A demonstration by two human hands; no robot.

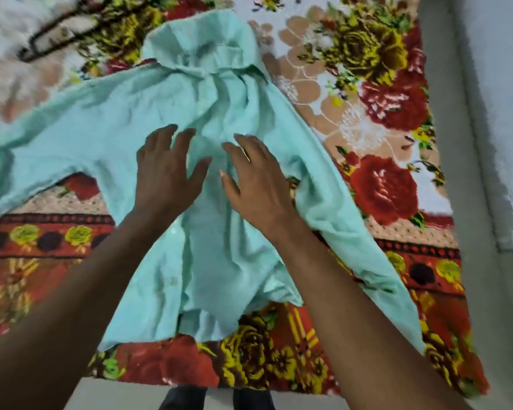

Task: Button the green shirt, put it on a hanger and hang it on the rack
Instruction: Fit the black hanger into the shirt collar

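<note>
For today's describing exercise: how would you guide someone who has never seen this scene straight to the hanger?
Start at the flowered blanket with the green shirt spread across it. Look past the shirt's collar to the far left corner: the hanger lies there, blurred, the only dark thin frame on the pale floral cloth.

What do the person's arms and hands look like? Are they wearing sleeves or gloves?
No sleeves and no gloves. Both forearms are bare all the way to the bottom edge of the picture. The left hand has nothing on its fingers. The right hand seems to wear a thin ring on one finger, but the picture is too blurry to be sure.
</note>
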